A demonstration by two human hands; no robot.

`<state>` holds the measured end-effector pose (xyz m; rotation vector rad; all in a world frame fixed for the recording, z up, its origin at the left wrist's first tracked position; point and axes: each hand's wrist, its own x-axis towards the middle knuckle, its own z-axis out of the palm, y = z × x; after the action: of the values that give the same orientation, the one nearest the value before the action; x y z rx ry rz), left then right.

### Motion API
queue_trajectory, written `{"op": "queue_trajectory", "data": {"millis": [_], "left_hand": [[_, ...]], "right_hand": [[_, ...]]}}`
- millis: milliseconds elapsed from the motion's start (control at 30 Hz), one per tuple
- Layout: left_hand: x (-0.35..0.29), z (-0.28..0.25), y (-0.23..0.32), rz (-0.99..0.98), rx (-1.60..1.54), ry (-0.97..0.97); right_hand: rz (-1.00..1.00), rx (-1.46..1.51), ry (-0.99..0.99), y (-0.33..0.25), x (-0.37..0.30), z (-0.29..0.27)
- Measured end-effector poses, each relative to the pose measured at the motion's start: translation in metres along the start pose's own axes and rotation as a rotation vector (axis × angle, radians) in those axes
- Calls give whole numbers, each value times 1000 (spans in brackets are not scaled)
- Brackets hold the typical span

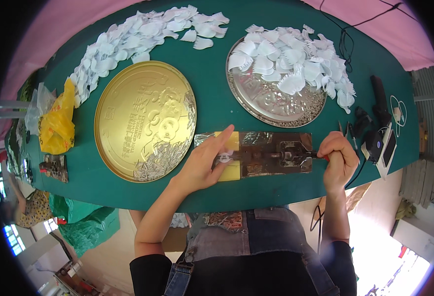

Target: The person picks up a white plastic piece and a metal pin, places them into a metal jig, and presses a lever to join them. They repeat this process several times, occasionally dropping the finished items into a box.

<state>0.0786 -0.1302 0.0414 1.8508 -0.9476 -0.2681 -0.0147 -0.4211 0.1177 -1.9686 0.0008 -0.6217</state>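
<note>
My right hand (338, 160) is wrapped round the red-ended handle (321, 157) of a push-type metal clamp (293, 153). The clamp sits on a dark, worn base plate (259, 167) with yellow covering (231, 171) at its left end. At that end, my left hand (199, 163) pinches a small white piece (224, 157) between thumb and fingers, against the front of the clamp; the index finger points away from me. The fingers partly hide the piece. Left of this hand lies a gold round tray (128, 113) with many short metal pins (165, 160) along its near right edge.
A silver round tray (256, 101) bears white toothed-edge pieces (288, 59) and small metal bits. More white pieces (123, 42) lie heaped at the far left. A yellow bag (57, 123) and second metal fixture (54, 167) are at left; black adapter (372, 144) and cables at right.
</note>
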Motion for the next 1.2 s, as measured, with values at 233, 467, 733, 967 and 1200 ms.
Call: {"op": "queue_trajectory", "data": {"millis": [233, 467, 733, 967, 1200], "left_hand": [[1, -5, 1, 73, 14, 55], [3, -11, 6, 11, 8, 13], [2, -4, 0, 63, 44, 89], [-1, -3, -5, 69, 59, 112], [4, -2, -5, 92, 56, 110]], "right_hand": [[319, 261, 192, 46, -14, -56], [632, 49, -28, 78, -36, -62], [416, -317, -59, 86, -34, -74], [601, -591, -261, 78, -22, -99], [-2, 256, -241, -21, 10, -11]]}}
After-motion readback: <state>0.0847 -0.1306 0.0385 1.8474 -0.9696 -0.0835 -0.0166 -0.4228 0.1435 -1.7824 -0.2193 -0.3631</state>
